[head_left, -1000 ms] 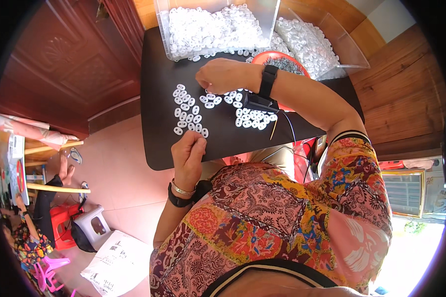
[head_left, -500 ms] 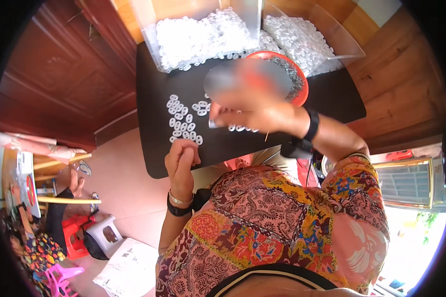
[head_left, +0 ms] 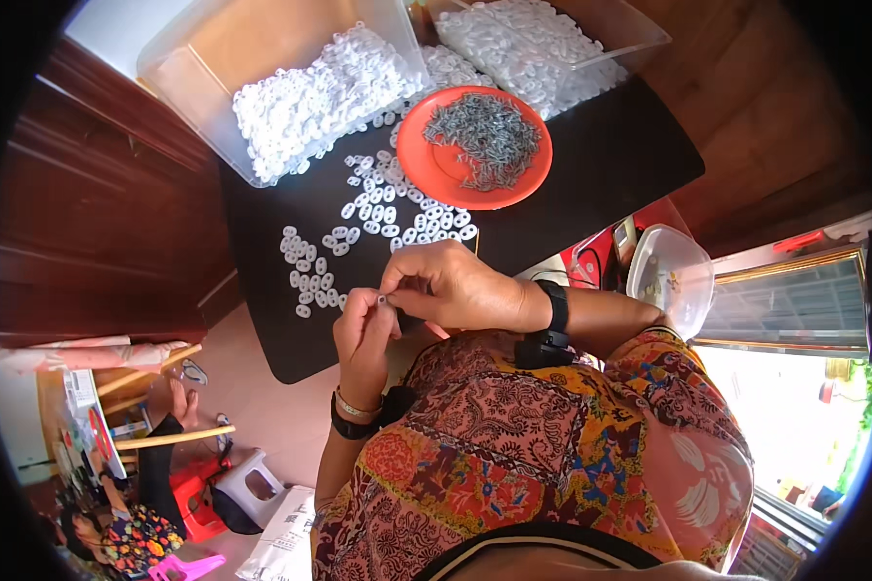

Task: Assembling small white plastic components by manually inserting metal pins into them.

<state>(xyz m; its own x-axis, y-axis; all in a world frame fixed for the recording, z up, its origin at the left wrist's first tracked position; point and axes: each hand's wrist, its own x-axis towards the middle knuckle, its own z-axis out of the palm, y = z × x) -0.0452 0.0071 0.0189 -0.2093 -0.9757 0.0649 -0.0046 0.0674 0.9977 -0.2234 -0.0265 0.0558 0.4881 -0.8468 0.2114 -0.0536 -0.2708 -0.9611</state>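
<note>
Ok, white pc (head_left: 382, 299) btwn L grip (head_left: 360, 334) & R grip (head_left: 453, 287).

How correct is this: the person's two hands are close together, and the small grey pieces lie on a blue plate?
Blue is wrong: the plate is orange-red, as the head view shows. The left hand and right hand are indeed close together, and small grey pieces lie on the plate.
</note>
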